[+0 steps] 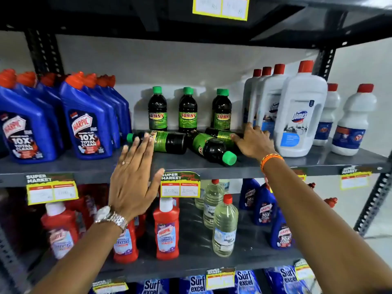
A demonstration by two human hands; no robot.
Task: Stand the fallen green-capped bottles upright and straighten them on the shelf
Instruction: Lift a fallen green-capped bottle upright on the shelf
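Three dark green-capped bottles lie on their sides on the grey shelf (84, 164): a left one (167, 142) with its cap pointing left, a middle one (210, 148) with its cap toward me, and a rear right one (220, 134). Behind them three rows of the same bottles stand upright (157, 111), (188, 112), (222, 112). My left hand (133, 179) is spread flat in front of the left fallen bottle, fingertips at its neck. My right hand (253, 141) rests, fingers apart, on the base end of the rear right fallen bottle.
Blue Harpic bottles (89, 124) crowd the shelf's left side. White Domex bottles (301, 115) stand close on the right. Below are red Harpic bottles (166, 228) and clear bottles (224, 228). Price tags (180, 185) hang on the shelf edge.
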